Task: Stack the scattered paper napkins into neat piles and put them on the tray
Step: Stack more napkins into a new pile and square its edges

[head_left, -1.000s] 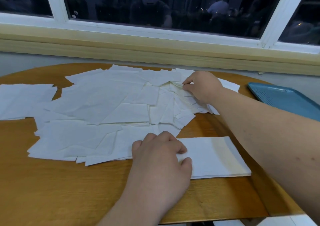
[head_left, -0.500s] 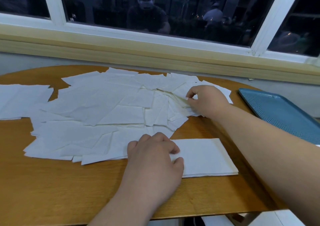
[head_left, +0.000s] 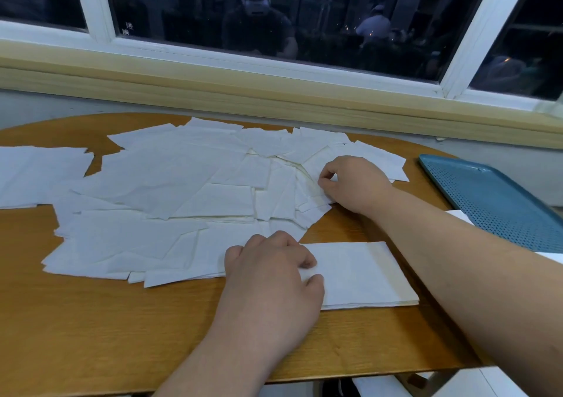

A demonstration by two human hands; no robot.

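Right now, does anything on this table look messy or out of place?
Yes. The scattered napkins sprawl over much of the wooden table, overlapping at all angles, and some are creased. Only the neat pile near the front edge is squared up.

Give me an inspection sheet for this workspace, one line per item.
surface: round wooden table, bare along the front.
job's things: scattered napkins overlapping across the middle; neat pile near the front edge; blue perforated tray on the right, no napkins on its visible part.
clutter: white paper corner beside the tray.
grippers: left hand holds the pile's left end; right hand pinches a napkin at the scatter's right side.
cables: nothing seen.
surroundings: dark window with white frame, wooden sill behind the table.
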